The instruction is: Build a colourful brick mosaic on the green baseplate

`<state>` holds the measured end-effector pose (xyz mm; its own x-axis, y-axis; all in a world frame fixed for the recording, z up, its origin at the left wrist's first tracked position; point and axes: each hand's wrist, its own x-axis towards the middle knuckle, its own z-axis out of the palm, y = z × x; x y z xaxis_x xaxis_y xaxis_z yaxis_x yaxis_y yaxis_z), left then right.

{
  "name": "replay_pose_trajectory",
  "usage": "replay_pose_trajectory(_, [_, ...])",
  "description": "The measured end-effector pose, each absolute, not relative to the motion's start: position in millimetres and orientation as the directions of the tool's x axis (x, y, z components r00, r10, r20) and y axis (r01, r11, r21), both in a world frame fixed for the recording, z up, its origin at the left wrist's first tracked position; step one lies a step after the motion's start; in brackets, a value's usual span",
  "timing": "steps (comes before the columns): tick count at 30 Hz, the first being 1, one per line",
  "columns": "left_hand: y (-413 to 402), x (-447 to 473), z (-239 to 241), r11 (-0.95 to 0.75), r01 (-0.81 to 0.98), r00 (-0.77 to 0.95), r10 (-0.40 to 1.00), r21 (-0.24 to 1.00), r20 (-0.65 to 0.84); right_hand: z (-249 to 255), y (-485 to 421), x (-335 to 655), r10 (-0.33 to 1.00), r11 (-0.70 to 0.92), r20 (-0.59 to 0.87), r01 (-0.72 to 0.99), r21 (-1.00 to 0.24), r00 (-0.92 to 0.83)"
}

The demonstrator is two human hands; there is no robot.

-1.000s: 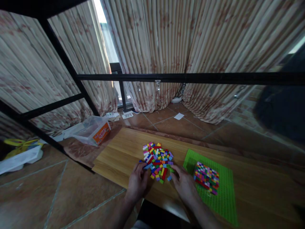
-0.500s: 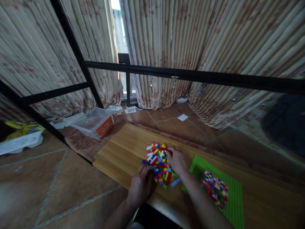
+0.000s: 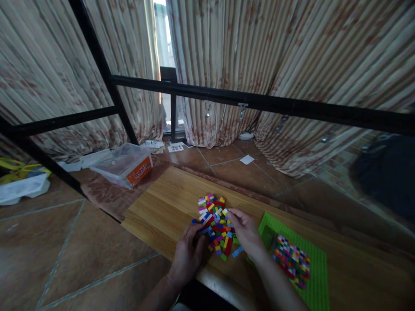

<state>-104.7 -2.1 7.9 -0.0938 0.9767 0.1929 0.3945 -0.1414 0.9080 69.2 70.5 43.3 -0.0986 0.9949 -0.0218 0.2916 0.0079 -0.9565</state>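
A loose pile of small coloured toy bricks (image 3: pixel 218 226) lies on the wooden table between my hands. My left hand (image 3: pixel 187 252) is at the pile's near left side, fingers closed on a light blue brick (image 3: pixel 205 231). On the pile's right, my right hand (image 3: pixel 245 231) pinches a small pale brick (image 3: pixel 225 211) between thumb and forefinger. A light blue toothed piece (image 3: pixel 237 252) lies below the right wrist, partly hidden. Right of my right forearm, a green baseplate (image 3: pixel 316 263) carries a tightly packed block of multicoloured bricks (image 3: pixel 293 259).
The wooden table (image 3: pixel 162 194) stands on a reddish rug. A clear plastic bin with an orange label (image 3: pixel 139 173) sits beyond its far left end. A black metal frame (image 3: pixel 207 91) crosses ahead, with curtains behind. White paper (image 3: pixel 247 159) lies on the tiles.
My right hand has drawn slightly back from the pile, and a pale brick now shows in its fingertips. My left hand has hardly moved. The camera view has shifted slightly.
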Motion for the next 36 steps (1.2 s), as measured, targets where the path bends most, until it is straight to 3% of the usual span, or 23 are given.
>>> replay_pose_trajectory(3, [-0.8, -95.3, 23.6, -0.075, 0.248, -0.098, 0.990, 0.966, 0.102, 55.5, 46.1, 60.0, 0.985, -0.132, -0.127, -0.035, -0.991, -0.117])
replay_pose_trajectory(8, [3.6, -71.2, 49.2, 0.013, -0.083, -0.032, 0.999, 0.996, -0.015, 54.9, 14.4, 44.8, 0.993, -0.106, -0.097, -0.171, -0.979, -0.062])
replay_pose_trajectory(13, [0.2, -65.7, 41.7, 0.162, -0.239, -0.030, 0.984, 0.957, -0.174, 44.4, -1.6, 46.8, 0.999, -0.022, -0.020, -0.086, -0.996, -0.030])
replay_pose_trajectory(21, [-4.8, -64.1, 41.1, 0.214, -0.285, -0.011, 0.974, 0.934, -0.227, 43.2, -3.4, 61.0, 0.998, 0.052, 0.050, 0.061, -0.997, -0.029])
replay_pose_trajectory(31, [-9.5, -63.1, 51.3, 0.133, -0.161, -0.010, 0.991, 0.978, -0.136, 56.9, -3.5, 66.7, 0.996, 0.002, -0.003, 0.049, -0.999, -0.086])
replay_pose_trajectory(36, [-12.8, -58.9, 49.3, 0.146, -0.219, -0.019, 0.988, 0.965, -0.154, 50.5, -8.6, 62.2, 0.997, 0.029, 0.028, 0.004, -1.000, -0.079])
